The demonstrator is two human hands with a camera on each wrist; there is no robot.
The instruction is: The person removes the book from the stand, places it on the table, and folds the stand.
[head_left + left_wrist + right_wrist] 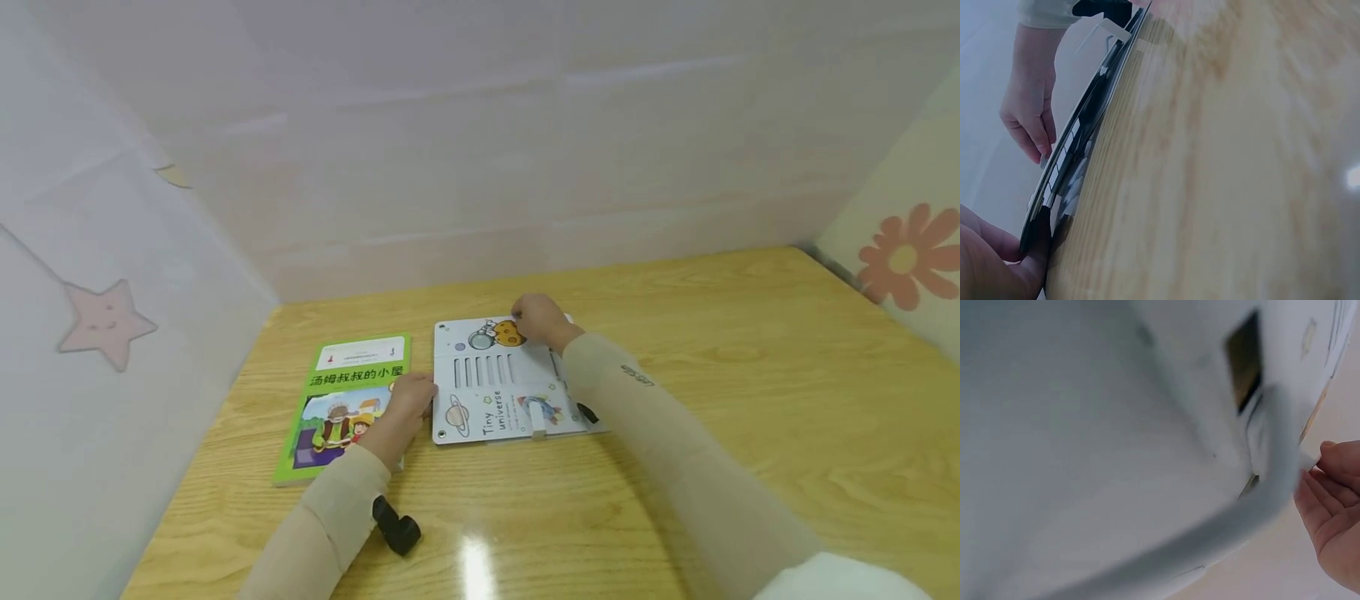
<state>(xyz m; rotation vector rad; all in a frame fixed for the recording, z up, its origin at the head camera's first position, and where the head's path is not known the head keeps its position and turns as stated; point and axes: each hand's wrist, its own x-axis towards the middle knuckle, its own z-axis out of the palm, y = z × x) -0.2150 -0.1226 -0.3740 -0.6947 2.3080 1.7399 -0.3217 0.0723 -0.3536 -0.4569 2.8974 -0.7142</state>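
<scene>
A white folding book stand point(474, 406) printed with "Tiny universe", planets and an astronaut lies on the table, its panel cut with several slots. My left hand point(411, 398) holds the stand's left edge; in the left wrist view the thumb and fingers point(1004, 240) grip that edge, which is lifted a little off the wood. Near the far right corner is my right hand point(542, 322). In the right wrist view, that hand point(1335, 509) pinches a small white piece at the stand's edge, beside a blurred curved white bar point(1275, 444).
Left of the stand lies a green-bordered picture book point(348, 375), partly behind the left hand. The wooden table point(750, 392) meets a pale wall covering point(450, 150) at the back. A small white upright clip point(537, 417) stands at the stand's near edge.
</scene>
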